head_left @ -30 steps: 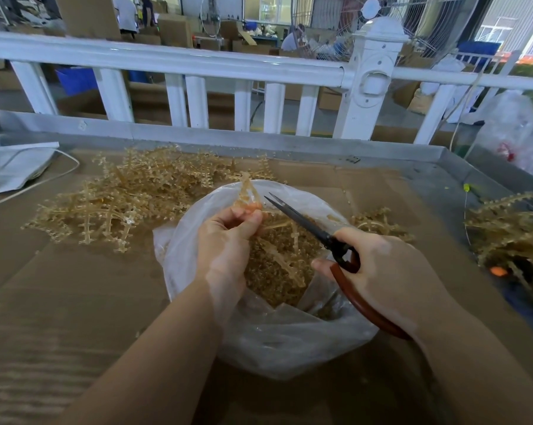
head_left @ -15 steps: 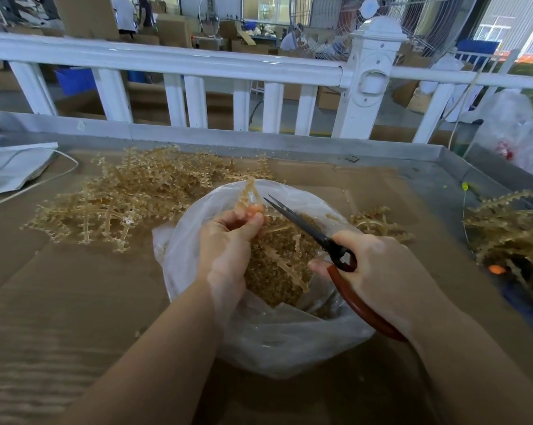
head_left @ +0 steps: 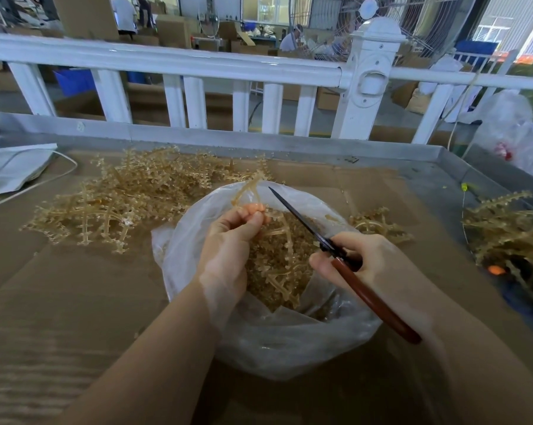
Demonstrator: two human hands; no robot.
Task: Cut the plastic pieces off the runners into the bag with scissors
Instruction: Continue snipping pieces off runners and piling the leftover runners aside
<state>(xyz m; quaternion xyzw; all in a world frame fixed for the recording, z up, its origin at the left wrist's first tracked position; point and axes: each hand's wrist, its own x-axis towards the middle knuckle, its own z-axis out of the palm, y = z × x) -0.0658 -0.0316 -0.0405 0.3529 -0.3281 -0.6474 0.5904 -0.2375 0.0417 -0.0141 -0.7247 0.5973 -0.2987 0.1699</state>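
Observation:
A clear plastic bag [head_left: 289, 348] lies open on the cardboard-covered table, partly filled with small tan plastic pieces [head_left: 268, 268]. My left hand [head_left: 231, 240] pinches a tan plastic runner [head_left: 248, 190] over the bag's mouth, its upper end sticking up past my fingers. My right hand [head_left: 366, 262] grips scissors [head_left: 302, 222] with red-brown handles. Their dark blades are together and point up-left, just right of the runner. A lower branch of the runner hangs into the bag.
A heap of uncut tan runners [head_left: 121, 204] lies left and behind the bag. More runners [head_left: 504, 231] lie at the right edge, a few [head_left: 378, 225] just right of the bag. A white railing [head_left: 259, 72] and the table's metal rim [head_left: 289, 145] bound the far side.
The scissor blades have moved slightly left toward the runner. My left hand has kept its pinch on the runner, which has turned a little.

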